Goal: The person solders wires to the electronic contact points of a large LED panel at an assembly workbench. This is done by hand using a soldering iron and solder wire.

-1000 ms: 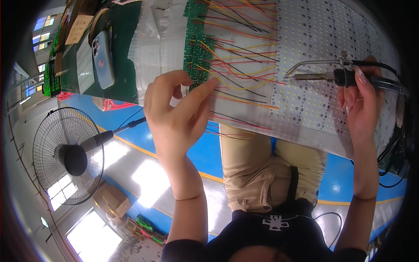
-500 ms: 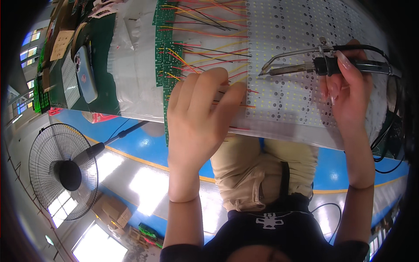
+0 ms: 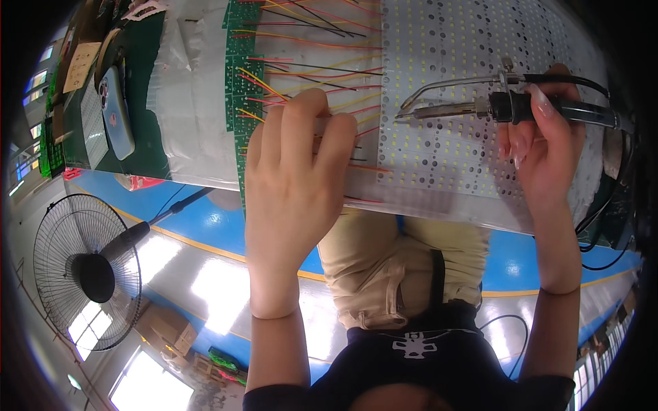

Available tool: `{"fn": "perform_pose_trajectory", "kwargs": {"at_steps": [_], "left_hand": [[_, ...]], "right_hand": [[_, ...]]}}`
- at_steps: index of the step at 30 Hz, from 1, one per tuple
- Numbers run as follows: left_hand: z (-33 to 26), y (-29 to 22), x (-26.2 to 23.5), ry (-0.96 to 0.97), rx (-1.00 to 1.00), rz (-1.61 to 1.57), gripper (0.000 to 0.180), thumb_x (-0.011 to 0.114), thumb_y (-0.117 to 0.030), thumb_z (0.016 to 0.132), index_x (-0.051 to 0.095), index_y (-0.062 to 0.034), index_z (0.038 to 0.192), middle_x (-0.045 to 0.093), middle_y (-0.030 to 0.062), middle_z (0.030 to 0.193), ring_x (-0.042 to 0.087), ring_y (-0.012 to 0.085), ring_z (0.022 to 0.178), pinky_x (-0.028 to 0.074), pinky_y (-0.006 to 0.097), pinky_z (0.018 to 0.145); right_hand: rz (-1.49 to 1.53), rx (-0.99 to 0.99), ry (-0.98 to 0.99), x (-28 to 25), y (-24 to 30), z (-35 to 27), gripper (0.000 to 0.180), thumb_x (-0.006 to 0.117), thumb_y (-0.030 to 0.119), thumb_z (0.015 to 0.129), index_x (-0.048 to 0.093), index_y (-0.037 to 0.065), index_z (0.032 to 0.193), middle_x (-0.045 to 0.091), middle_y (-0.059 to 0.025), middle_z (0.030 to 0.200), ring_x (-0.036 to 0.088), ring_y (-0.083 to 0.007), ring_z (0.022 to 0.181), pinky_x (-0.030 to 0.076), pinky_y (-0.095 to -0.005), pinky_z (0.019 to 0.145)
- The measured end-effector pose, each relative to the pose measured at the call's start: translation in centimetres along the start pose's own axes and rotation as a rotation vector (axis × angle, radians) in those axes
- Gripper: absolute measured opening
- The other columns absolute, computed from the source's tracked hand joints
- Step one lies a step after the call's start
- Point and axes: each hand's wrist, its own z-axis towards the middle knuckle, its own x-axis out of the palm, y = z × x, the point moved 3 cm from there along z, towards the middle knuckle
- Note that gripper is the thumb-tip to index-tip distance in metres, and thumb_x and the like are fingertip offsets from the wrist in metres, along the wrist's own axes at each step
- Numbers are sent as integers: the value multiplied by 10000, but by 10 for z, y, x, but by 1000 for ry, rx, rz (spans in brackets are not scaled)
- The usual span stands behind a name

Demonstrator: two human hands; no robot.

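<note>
My left hand (image 3: 295, 157) is over the wires, its fingers curled in and their tips hidden, so what they pinch is not visible. Thin red, yellow and black wires (image 3: 322, 33) run across from the green circuit boards (image 3: 236, 89) on the left toward the white LED boards (image 3: 445, 144) on the right. In my right hand (image 3: 548, 137) is a soldering iron (image 3: 504, 107) with a curved metal feed tube (image 3: 445, 83) clamped above it. Its tip points left, near the left edge of the LED boards.
On the table's left part lie a phone (image 3: 118, 120) and a cardboard piece (image 3: 81, 66). Black cables (image 3: 600, 212) hang at the right edge. A standing fan (image 3: 96, 274) is on the floor at left, near a cardboard box (image 3: 164, 325).
My left hand has drawn left, away from the LED boards' edge. My right hand and the soldering iron have hardly moved. The whole view has shifted slightly.
</note>
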Motion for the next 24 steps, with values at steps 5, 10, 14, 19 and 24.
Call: {"fn": "perform_pose_trajectory", "kwargs": {"at_steps": [5, 10, 14, 19, 24], "left_hand": [[8, -4, -7, 113, 20, 77, 199, 593, -20, 666, 526, -68, 847, 471, 74, 918, 503, 236, 757, 417, 353, 608], [11, -2, -4, 99, 137, 117, 219, 606, -36, 624, 526, -85, 822, 473, 59, 926, 520, 207, 735, 419, 337, 573], [10, 1, -4, 89, 161, 109, 221, 621, -45, 617, 533, -90, 815, 478, 51, 929, 521, 200, 733, 420, 334, 578], [11, 0, -3, 104, 204, 128, 225, 643, -64, 617, 554, -114, 817, 485, 31, 935, 518, 176, 720, 410, 324, 572], [13, -2, -7, 149, 209, 184, 221, 640, -66, 624, 563, -119, 825, 494, 26, 943, 518, 171, 717, 407, 322, 576]], "right_hand": [[-179, -133, 76, 9, 2, -5, 151, 472, 140, 862, 461, -9, 878, 363, -22, 474, 378, -99, 377, 403, -270, 356], [-184, -133, 79, 8, 1, -6, 156, 467, 140, 865, 463, -16, 875, 385, -32, 476, 395, -105, 372, 423, -284, 358], [-195, -115, 78, 10, 2, -6, 163, 467, 143, 866, 464, -20, 882, 390, -33, 475, 400, -106, 374, 431, -287, 363], [-198, -111, 86, 11, 3, -6, 156, 471, 138, 861, 471, -16, 887, 397, -37, 488, 403, -108, 375, 443, -293, 373], [-180, -82, 109, 9, 1, -6, 142, 482, 128, 852, 479, -9, 889, 400, -41, 498, 407, -109, 377, 451, -299, 380]]}}
